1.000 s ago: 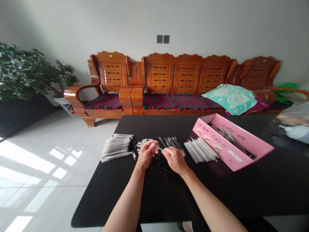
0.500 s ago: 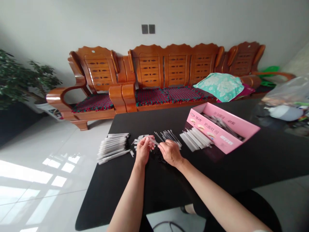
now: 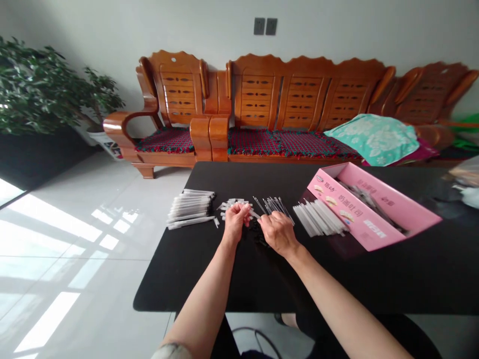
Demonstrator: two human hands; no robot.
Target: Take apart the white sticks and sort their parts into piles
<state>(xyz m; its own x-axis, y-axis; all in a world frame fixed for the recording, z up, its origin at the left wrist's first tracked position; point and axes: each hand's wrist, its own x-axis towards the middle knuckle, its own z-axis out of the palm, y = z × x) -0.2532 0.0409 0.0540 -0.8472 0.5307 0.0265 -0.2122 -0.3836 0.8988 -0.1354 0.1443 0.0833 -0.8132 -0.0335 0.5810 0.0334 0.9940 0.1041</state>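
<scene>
Between my hands is a pen (image 3: 255, 214) with a whitish, translucent body, tilted down to the right. My left hand (image 3: 235, 222) pinches its left part, and my right hand (image 3: 279, 233) closes on its right end; the fingers cover much of it. Behind my left hand lie short translucent pen caps (image 3: 229, 204). Thin dark pen refills (image 3: 279, 205) spread out behind my right hand. Small black pen parts (image 3: 261, 240) lie under the hands. At the left is a stack of capped pens (image 3: 190, 209); right of the refills are whitish pen barrels (image 3: 320, 218).
A pink box (image 3: 359, 227) with bagged items stands on the black table (image 3: 179, 284), right of the barrels. A wooden sofa (image 3: 258, 94) with a turquoise pillow (image 3: 377, 139) runs behind the table. A plastic bag (image 3: 467, 182) sits at the far right.
The head view has turned left, so everything sits further right in the picture. Both hands still hold the pen between them, over the same spot of the table.
</scene>
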